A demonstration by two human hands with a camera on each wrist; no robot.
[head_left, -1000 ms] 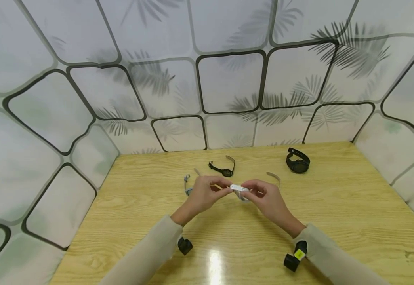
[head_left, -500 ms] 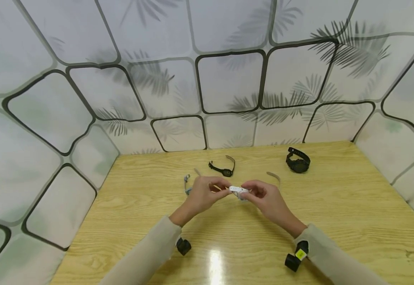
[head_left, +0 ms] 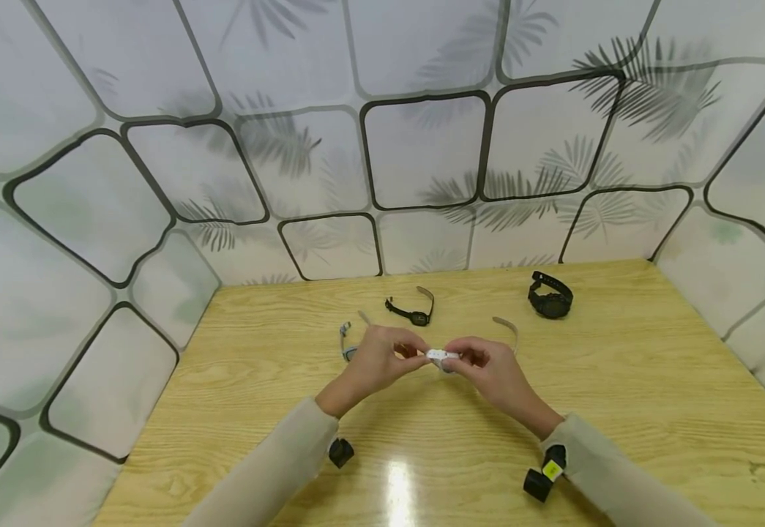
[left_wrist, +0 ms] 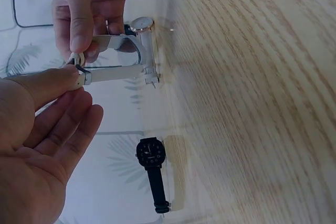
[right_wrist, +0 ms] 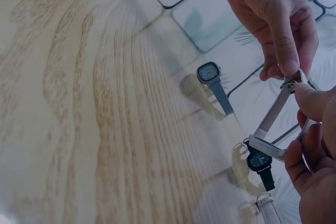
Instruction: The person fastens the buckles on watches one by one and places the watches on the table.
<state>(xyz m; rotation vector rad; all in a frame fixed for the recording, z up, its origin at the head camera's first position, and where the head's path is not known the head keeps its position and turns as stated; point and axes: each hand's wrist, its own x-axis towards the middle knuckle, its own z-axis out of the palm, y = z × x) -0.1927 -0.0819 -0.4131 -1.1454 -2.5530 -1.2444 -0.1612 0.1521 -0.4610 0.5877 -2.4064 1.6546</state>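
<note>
Both hands meet over the middle of the wooden table (head_left: 619,380), working the strap of a white-strapped wristwatch (head_left: 442,356) held just above the surface. The left hand (head_left: 374,360) pinches the buckle end between thumb and forefinger, its other fingers spread loosely; in the left wrist view the buckle (left_wrist: 80,70) sits at the thumb tip. The right hand (head_left: 493,369) grips the other strap end, thumb and forefinger closed on it, and its round gold-rimmed case (left_wrist: 140,23) hangs below that hand.

As far as the pictures show, the two strap ends have been brought together at the buckle and the band already curves into a loop. Whether the tongue sits in a hole cannot be told, so the clasp looks neither plainly fastened nor plainly free; that step seems in hand, not done.

Four other watches lie on the table. A small black watch (head_left: 412,315) rests just beyond the hands, a chunky black watch (head_left: 550,298) far to the right near the wall, a grey-strapped watch (head_left: 346,340) just left of the left hand, and a beige strap (head_left: 509,328) shows behind the right hand. All appear unbuckled except the chunky one, whose band forms a closed ring
</note>
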